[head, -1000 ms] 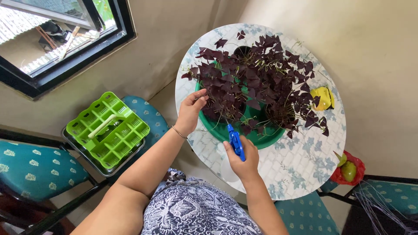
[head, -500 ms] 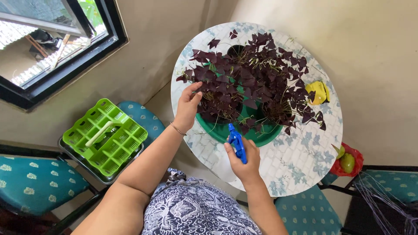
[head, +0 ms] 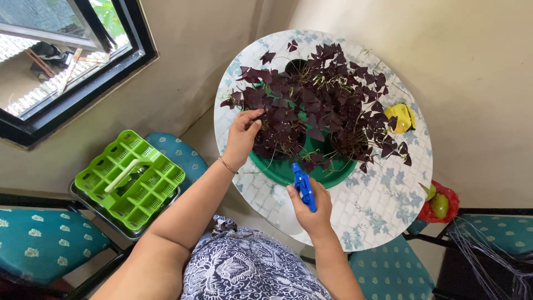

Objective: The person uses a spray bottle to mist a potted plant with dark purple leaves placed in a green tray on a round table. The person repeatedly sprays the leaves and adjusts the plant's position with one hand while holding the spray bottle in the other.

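Note:
A bushy plant with dark purple leaves [head: 319,103] fills a round green tray [head: 288,173] on a round white table with a pale blue leaf print [head: 383,200]. My left hand [head: 242,139] rests on the leaves at the plant's left side, fingers bent, a thin bangle on the wrist. My right hand [head: 311,208] is closed around a small blue spray bottle [head: 303,185], its nozzle pointing at the tray's near rim.
A yellow object [head: 401,118] lies on the table right of the plant. A red bag with green fruit [head: 440,205] hangs off the table's right edge. A lime green crate [head: 130,179] sits on a teal chair at left. A window [head: 61,55] is at top left.
My left hand has slid a little higher into the leaves. My right hand with the blue bottle stays near the tray's front rim. The view has shifted slightly.

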